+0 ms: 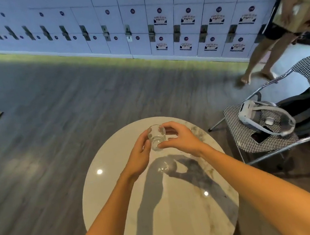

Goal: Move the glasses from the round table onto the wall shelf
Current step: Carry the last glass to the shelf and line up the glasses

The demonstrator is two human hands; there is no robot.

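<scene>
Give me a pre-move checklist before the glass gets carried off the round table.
1. Grip on glass: left hand and right hand both on it: ok.
2. Glass upright: ok, slightly tilted.
3. Glass clear of the round table: looks lifted, cannot tell for sure.
4. Second glass on the table, in the arms' shadow, avoid it: ok.
5. Wall shelf in view: not ok, only lockers.
6. Bystander by the chair: not ok.

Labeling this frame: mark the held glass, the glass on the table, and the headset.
held glass (156, 137), head view, clear side wall
glass on the table (164, 167), head view, its rim
headset (250, 114), head view, white front shell
</scene>
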